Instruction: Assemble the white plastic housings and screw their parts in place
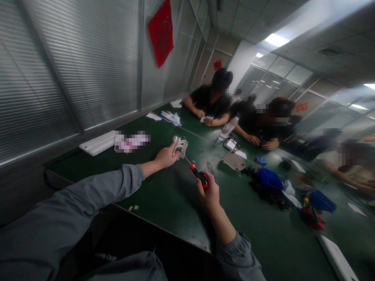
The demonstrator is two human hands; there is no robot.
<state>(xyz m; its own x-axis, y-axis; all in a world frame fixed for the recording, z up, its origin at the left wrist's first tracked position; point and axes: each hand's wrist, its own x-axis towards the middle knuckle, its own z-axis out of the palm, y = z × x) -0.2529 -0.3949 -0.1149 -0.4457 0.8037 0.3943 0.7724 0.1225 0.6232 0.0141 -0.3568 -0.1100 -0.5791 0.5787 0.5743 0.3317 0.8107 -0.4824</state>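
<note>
My left hand [166, 155] is closed on a pale, curved plastic part [182, 147] with openings in it, held above the green table. My right hand [211, 190] grips a screwdriver [200, 176] with a black and red handle. Its thin shaft points up and left, and the tip reaches the plastic part near my left fingers. Whether the tip sits on a screw is too small to tell. To the right of the part, a beige grid-patterned plate [233, 160] lies on the table.
On the green table [164, 203] lie a white case [98, 143] at left, gloves [170, 118] at the back, a clear bottle [228, 128], blue bins [269, 178] with dark small parts, and a white device [336, 255] at lower right. Several people sit across and to the right.
</note>
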